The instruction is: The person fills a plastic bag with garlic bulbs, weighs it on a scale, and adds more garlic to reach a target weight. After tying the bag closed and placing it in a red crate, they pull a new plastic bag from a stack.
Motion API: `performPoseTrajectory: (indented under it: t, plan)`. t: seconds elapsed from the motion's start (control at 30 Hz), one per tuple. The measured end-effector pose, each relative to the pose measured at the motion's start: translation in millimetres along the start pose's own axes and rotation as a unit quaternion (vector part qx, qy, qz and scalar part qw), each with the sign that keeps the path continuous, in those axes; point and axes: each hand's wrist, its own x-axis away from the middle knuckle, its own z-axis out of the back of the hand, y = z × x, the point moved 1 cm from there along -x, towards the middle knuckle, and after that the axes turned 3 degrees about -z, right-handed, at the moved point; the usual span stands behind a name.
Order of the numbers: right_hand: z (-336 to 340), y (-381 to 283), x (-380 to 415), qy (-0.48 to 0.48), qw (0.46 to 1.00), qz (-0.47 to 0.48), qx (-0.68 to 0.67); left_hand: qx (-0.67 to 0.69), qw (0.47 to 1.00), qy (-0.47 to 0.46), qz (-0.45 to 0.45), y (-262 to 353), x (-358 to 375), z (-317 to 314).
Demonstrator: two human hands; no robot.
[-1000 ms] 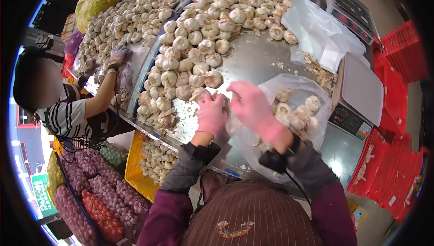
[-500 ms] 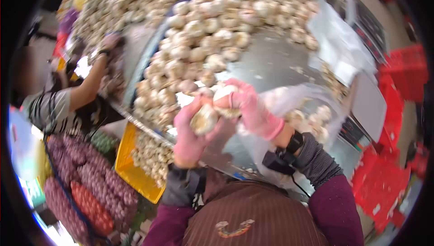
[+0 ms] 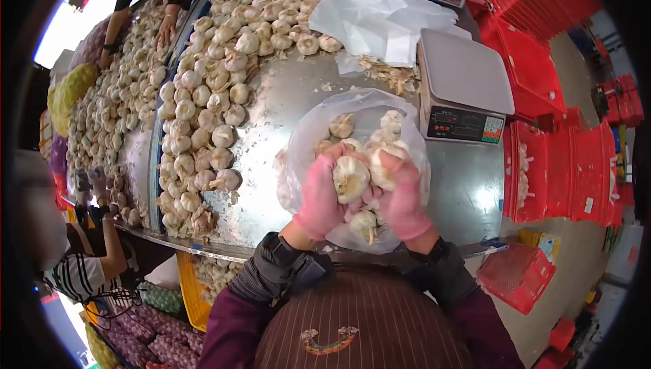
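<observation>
My left hand, in a pink glove, is wrapped round a garlic bulb with its root side facing up. Close on its right, my right hand, also gloved in pink, has its fingers round another bulb. Both hands are over the open mouth of a clear plastic bag. Several more bulbs lie in the bag, one of them below my hands. The bag rests on the metal table.
Garlic is heaped along the table's left side. A digital scale, white plastic bags and loose skins lie beyond my hands. Red crates stand at right. Two other people work at the left, one with a hand on garlic.
My view has turned toward the right. My hands, still holding bulbs, have moved from beside the garlic heap to over the plastic bag.
</observation>
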Motion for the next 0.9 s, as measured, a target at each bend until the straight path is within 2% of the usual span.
performPoseTrajectory:
  t: [0.03, 0.07, 0.1, 0.13, 0.17, 0.2, 0.23, 0.27, 0.3, 0.33, 0.37, 0.4, 0.43, 0.47, 0.5, 0.53, 0.6, 0.63, 0.67, 0.7, 0.73, 0.77, 0.8, 0.83, 0.9]
  plan:
    - [-2.9, -5.6, -0.5, 0.034, 0.98, 0.126, 0.151, -0.007, 1.0, -0.008, 0.003, -15.1, -12.0, 1.9]
    - [7.0, -0.6, -9.5, 0.039, 0.98, 0.13, 0.145, -0.16, 0.977, 0.083, -0.115, -39.3, -30.0, 11.4]
    - [20.4, 11.2, -25.7, 0.039, 0.885, 0.206, 0.415, -0.303, 0.908, 0.172, -0.233, -55.7, -41.8, 18.1]
    - [27.2, 16.3, -34.0, 0.036, 0.713, 0.262, 0.65, -0.307, 0.906, 0.168, -0.237, -65.5, -44.4, 21.5]
    - [29.5, 14.6, -26.9, -0.021, 0.635, 0.243, 0.733, -0.466, 0.842, 0.14, -0.235, -70.5, -42.8, 24.1]
    - [32.2, 10.8, -17.2, -0.021, 0.636, 0.249, 0.73, -0.611, 0.751, 0.111, -0.224, -75.1, -40.3, 29.6]
    - [33.7, 7.1, -1.6, 0.0, 0.599, 0.343, 0.724, -0.593, 0.781, 0.067, -0.183, -65.3, -29.8, 32.6]
    - [36.9, 8.2, 13.7, 0.021, 0.556, 0.432, 0.71, -0.595, 0.78, 0.069, -0.18, -58.0, -17.5, 38.6]
    - [42.7, 13.2, 23.8, 0.098, 0.569, 0.388, 0.718, -0.627, 0.752, 0.027, -0.202, -51.1, -6.4, 46.4]
    - [55.2, 23.5, 25.2, 0.095, 0.571, 0.39, 0.717, -0.655, 0.722, -0.015, -0.221, -46.2, 2.6, 56.9]
    - [77.8, 38.3, 18.6, 0.182, 0.637, 0.325, 0.675, -0.668, 0.716, -0.072, -0.192, -52.3, 6.6, 75.0]
    - [97.2, 47.6, 12.9, 0.266, 0.691, 0.254, 0.622, -0.669, 0.716, -0.067, -0.19, -47.5, 13.5, 81.6]
    - [108.5, 49.0, 10.6, 0.263, 0.692, 0.256, 0.622, -0.698, 0.689, -0.097, -0.168, -41.3, 19.9, 84.6]
    - [119.0, 49.9, 8.7, 0.233, 0.741, 0.175, 0.605, -0.725, 0.661, -0.128, -0.146, -37.4, 24.6, 88.3]
    - [129.6, 52.4, 7.9, 0.203, 0.782, 0.092, 0.583, -0.77, 0.592, -0.136, -0.197, -35.3, 25.6, 92.6]
    - [137.9, 52.3, 7.6, 0.204, 0.781, 0.092, 0.583, -0.769, 0.592, -0.137, -0.198, -36.9, 25.4, 98.6]
    - [146.4, 47.3, 4.8, 0.175, 0.768, 0.165, 0.594, -0.845, 0.487, -0.157, -0.155, -43.7, 21.9, 114.4]
    - [143.7, 38.5, 6.7, 0.176, 0.766, 0.166, 0.595, -0.851, 0.453, -0.125, -0.234, -41.4, 21.9, 122.0]
    - [136.6, 22.7, 14.3, 0.206, 0.786, 0.206, 0.546, -0.85, 0.453, -0.126, -0.235, -27.2, 22.2, 122.7]
    - [129.0, 5.6, 22.5, 0.236, 0.801, 0.247, 0.493, -0.866, 0.428, -0.146, -0.213, -9.1, 23.2, 124.9]
    - [125.6, -13.7, 31.8, 0.23, 0.835, 0.231, 0.443, -0.88, 0.4, -0.167, -0.195, 8.7, 27.6, 121.8]
    - [122.6, -30.2, 40.0, 0.222, 0.867, 0.213, 0.392, -0.88, 0.399, -0.169, -0.197, 18.8, 35.8, 115.2]
    - [116.0, -38.3, 48.8, 0.226, 0.866, 0.216, 0.391, -0.868, 0.4, -0.167, -0.243, 27.0, 45.5, 105.5]
    - [111.2, -42.8, 59.0, 0.231, 0.881, 0.258, 0.322, -0.853, 0.402, -0.167, -0.287, 34.3, 56.2, 95.6]
    - [126.6, -32.0, 61.6, 0.237, 0.892, 0.318, 0.219, -0.844, 0.421, -0.181, -0.279, 36.1, 75.9, 88.5]
